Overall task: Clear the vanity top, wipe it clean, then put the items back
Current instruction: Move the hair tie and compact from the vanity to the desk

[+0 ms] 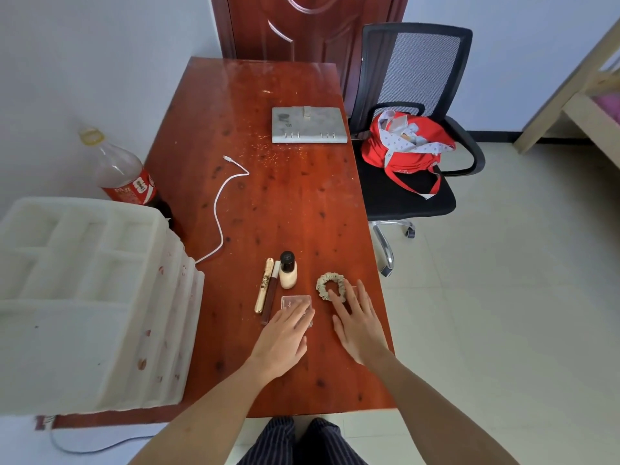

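Note:
On the red wooden vanity top (268, 203) near its front lie a gold tube (263, 285), a dark slim tube (271, 293), a foundation bottle with a black cap (288, 270), a clear square compact (295, 303) and a beige scrunchie (332, 285). My left hand (283, 337) lies flat with straight fingers over the compact's near side. My right hand (357, 322) is spread flat on the wood, its fingertips touching the scrunchie's near edge.
A grey ring binder (308, 125) lies at the back right and a white cable (219, 209) trails across the left. A white plastic organizer (90, 297) and a cola bottle (124, 172) stand left. A black chair (412, 182) with a red bag (407, 146) is right.

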`<state>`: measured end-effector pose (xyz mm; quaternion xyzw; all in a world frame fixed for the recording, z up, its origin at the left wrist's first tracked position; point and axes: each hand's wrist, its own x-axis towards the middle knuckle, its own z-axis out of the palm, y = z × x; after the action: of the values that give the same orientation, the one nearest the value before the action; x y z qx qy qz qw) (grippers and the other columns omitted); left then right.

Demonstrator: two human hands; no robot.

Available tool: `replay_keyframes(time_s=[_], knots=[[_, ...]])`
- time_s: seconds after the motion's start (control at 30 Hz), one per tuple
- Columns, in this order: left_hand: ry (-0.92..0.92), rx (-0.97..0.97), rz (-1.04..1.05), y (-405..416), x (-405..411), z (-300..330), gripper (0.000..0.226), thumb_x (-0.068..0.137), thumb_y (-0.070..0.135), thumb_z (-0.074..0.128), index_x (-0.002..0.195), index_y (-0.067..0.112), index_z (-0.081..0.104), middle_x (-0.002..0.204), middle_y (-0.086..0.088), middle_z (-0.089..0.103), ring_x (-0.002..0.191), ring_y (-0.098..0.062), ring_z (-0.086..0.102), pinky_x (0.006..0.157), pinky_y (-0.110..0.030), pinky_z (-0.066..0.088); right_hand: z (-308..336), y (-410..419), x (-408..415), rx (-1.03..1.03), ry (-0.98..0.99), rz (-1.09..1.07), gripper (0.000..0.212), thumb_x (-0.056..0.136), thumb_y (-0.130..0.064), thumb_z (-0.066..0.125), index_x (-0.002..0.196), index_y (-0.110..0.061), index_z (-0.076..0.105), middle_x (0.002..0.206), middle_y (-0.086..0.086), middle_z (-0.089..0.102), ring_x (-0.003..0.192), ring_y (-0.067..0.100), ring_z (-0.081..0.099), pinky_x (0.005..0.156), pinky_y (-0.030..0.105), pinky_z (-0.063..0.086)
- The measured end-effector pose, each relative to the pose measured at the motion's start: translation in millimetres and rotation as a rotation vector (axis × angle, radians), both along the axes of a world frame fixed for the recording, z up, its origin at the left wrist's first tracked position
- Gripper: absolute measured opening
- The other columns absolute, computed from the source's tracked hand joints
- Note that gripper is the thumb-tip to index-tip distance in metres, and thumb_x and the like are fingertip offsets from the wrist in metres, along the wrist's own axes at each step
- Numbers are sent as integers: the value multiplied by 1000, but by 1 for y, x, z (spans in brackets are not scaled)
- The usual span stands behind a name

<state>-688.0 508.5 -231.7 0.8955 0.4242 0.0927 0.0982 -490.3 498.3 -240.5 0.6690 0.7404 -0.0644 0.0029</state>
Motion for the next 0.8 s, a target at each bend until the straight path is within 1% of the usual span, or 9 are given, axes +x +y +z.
replay_keyframes(time_s=[0.1,0.17,0.23,0.33,0.4,0.47,0.57,0.7,0.8], knots=[[23,-29,15,4,-5,-2,55,81,25,63,133,11,48,142,-8,43,129,-22,44,100,-36,44,6,14,-5,-24,14,29,63,99,-44,0,136,-22,46,148,11,36,139,36,23,107,46,30],[39,-24,29,5,-8,-4,55,84,25,60,135,10,45,145,-9,40,133,-23,39,103,-37,41,9,23,-10,-27,8,41,67,98,-46,-3,134,-22,49,147,11,37,138,36,24,107,46,28],[51,-22,29,5,-11,-3,56,81,25,62,133,11,47,144,-9,42,132,-23,40,102,-37,42,11,29,-14,-28,-17,49,70,97,-47,-4,131,-23,52,145,11,40,137,36,27,107,49,27],[57,-16,45,5,-15,0,58,75,27,69,129,13,52,136,-8,51,123,-24,50,96,-36,46,16,33,-15,-34,-56,46,66,97,-47,-2,130,-27,52,142,9,45,135,35,33,105,55,29],[66,-1,55,5,-17,2,58,74,29,70,127,13,53,131,-8,55,119,-24,54,93,-35,48,18,30,-12,-35,-63,56,61,97,-47,3,133,-29,48,143,8,44,135,35,32,106,55,27],[66,22,55,5,-18,3,57,74,29,69,126,13,54,129,-7,56,117,-24,54,93,-36,49,20,25,-9,-15,-57,69,53,96,-44,14,135,-28,46,143,8,43,136,33,32,107,53,24],[69,63,57,6,-16,11,57,72,32,71,123,14,56,124,-5,58,112,-23,57,91,-35,49,24,15,-4,11,-53,59,52,91,-43,24,133,-27,48,141,8,47,133,32,37,105,50,27],[91,103,61,9,-13,22,61,70,36,71,124,15,53,126,-5,57,117,-21,54,95,-37,47,30,12,-4,37,-45,30,52,86,-45,28,129,-27,52,136,9,52,129,35,42,101,50,34],[138,130,123,7,-14,33,60,70,39,72,123,17,55,127,-6,57,119,-22,53,96,-40,45,37,17,-7,114,-38,63,49,88,-43,36,131,-26,50,140,11,47,132,36,37,104,49,28]])
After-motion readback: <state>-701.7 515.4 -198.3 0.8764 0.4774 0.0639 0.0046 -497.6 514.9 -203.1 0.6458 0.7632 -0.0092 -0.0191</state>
